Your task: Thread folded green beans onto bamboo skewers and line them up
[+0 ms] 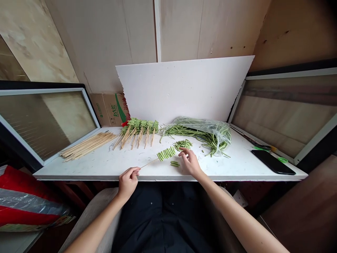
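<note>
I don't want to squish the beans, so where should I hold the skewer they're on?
Best pinch the skewer near its bare end, probably from the near left, as the left hand does. That part is thin, uncovered and slants that way; the beans crowd the far part.

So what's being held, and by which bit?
The left fingers hold a skewer by its bare end; whether the right fingers hold anything can't be told.

Your skewer [149, 163]: thin, pale, slanting up and away to your right, near stretch bare. Threaded bean pieces [165, 153]: short, green, set crosswise side by side along far part. Just nearer you, few loose bean pieces [174, 163], lying flat. Beyond, to right, jumbled cut-bean heap [183, 144].
</note>
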Motion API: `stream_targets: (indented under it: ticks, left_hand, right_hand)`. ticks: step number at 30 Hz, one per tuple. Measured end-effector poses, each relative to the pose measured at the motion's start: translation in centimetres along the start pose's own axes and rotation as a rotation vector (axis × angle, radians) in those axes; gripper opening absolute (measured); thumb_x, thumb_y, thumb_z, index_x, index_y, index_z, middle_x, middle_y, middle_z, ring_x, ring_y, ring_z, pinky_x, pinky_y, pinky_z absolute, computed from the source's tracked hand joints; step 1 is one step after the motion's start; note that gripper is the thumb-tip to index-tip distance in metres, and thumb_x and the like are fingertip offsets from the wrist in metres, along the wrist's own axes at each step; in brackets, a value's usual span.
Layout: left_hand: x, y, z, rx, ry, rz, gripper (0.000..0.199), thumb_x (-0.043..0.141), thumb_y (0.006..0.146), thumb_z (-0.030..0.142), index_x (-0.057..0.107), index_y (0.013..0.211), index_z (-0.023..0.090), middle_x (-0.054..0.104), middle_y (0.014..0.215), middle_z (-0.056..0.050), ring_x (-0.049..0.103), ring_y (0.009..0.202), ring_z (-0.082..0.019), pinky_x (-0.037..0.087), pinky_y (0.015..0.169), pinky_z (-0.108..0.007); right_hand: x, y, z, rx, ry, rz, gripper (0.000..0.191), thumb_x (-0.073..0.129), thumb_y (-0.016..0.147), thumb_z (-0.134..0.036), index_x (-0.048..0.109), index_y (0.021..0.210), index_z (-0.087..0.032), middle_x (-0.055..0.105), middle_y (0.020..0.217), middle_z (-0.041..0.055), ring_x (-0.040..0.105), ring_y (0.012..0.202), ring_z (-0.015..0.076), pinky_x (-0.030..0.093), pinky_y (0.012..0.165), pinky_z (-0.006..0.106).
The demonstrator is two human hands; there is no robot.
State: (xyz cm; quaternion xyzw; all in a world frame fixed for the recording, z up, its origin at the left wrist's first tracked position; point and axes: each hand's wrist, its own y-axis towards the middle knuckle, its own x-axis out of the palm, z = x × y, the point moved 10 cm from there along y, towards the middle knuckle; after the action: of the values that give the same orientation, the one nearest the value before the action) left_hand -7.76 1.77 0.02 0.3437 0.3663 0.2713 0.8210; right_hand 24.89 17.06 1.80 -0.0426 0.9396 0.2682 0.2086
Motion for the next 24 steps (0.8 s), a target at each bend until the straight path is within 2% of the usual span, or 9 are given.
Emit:
stream_targets:
  ticks: [3, 6, 11, 16, 18, 22, 24]
  left_hand:
    - [-0.2, 0.2, -0.8, -0.042, 0.013, 0.012, 0.024, 0.057, 0.102, 0.025, 0.079, 0.094, 0.019, 0.075, 0.073, -0.001, 0.072, 0.067, -0.017, 0.056, 0.069, -0.028]
    - [-0.2, 0.2, -1.2, -0.064, 0.009, 0.010, 0.025, 0.057, 0.102, 0.028, 0.079, 0.093, 0.019, 0.075, 0.073, -0.001, 0.072, 0.067, -0.018, 0.056, 0.069, -0.028]
    - [0.0, 0.2, -1.4, -0.069, 0.008, -0.004, 0.026, 0.057, 0.102, 0.030, 0.079, 0.092, 0.020, 0.075, 0.072, -0.002, 0.073, 0.067, -0.018, 0.056, 0.068, -0.028]
    - [0.0, 0.2, -1.4, -0.067, 0.009, -0.007, 0.026, 0.057, 0.102, 0.029, 0.079, 0.093, 0.020, 0.075, 0.073, -0.002, 0.072, 0.067, -0.018, 0.056, 0.069, -0.028]
    - [0.0, 0.2, -1.3, -0.064, 0.005, -0.010, 0.026, 0.057, 0.102, 0.029, 0.079, 0.093, 0.020, 0.075, 0.072, -0.002, 0.071, 0.066, -0.017, 0.056, 0.069, -0.027]
    - [0.0, 0.3, -1.0, -0.052, 0.000, -0.019, 0.024, 0.057, 0.101, 0.027, 0.079, 0.092, 0.020, 0.074, 0.071, -0.001, 0.070, 0.064, -0.017, 0.056, 0.068, -0.026]
    - [0.0, 0.3, -0.9, -0.046, -0.003, -0.022, 0.024, 0.058, 0.101, 0.026, 0.079, 0.092, 0.020, 0.074, 0.071, -0.001, 0.070, 0.064, -0.017, 0.056, 0.068, -0.026]
  right_hand:
    - [0.7, -0.9, -2.3, -0.177, -0.422, -0.025, 0.030, 0.055, 0.102, -0.035, 0.080, 0.112, -0.021, 0.075, 0.106, 0.0141, 0.059, 0.111, 0.0348, 0.047, 0.093, 0.048]
    - [2.1, -1.5, -2.9, -0.260, -0.556, -0.128, 0.025, 0.060, 0.102, -0.035, 0.082, 0.104, -0.023, 0.073, 0.102, 0.0147, 0.057, 0.106, 0.0341, 0.047, 0.090, 0.046]
    - [2.7, -1.5, -3.4, -0.327, -0.458, -0.194, 0.022, 0.062, 0.101, -0.031, 0.081, 0.097, -0.022, 0.073, 0.095, 0.0127, 0.058, 0.097, 0.0303, 0.049, 0.090, 0.043]
    - [2.7, -1.2, -3.3, -0.306, -0.284, -0.234, 0.019, 0.063, 0.101, -0.034, 0.077, 0.095, -0.022, 0.075, 0.095, 0.0106, 0.060, 0.098, 0.0304, 0.050, 0.091, 0.044]
    - [2.5, -1.0, -2.8, -0.272, -0.203, -0.230, 0.020, 0.064, 0.101, -0.039, 0.076, 0.099, -0.023, 0.076, 0.098, 0.0103, 0.061, 0.100, 0.0305, 0.051, 0.091, 0.045]
    - [1.1, -0.1, -0.4, -0.113, -0.013, -0.126, 0.033, 0.062, 0.099, -0.046, 0.076, 0.119, -0.023, 0.077, 0.105, 0.0102, 0.065, 0.098, 0.0280, 0.053, 0.089, 0.043]
    - [0.6, 0.4, 1.2, -0.020, 0.084, -0.093, 0.038, 0.063, 0.097, -0.051, 0.079, 0.115, -0.022, 0.078, 0.108, 0.0108, 0.067, 0.096, 0.0268, 0.054, 0.088, 0.042]
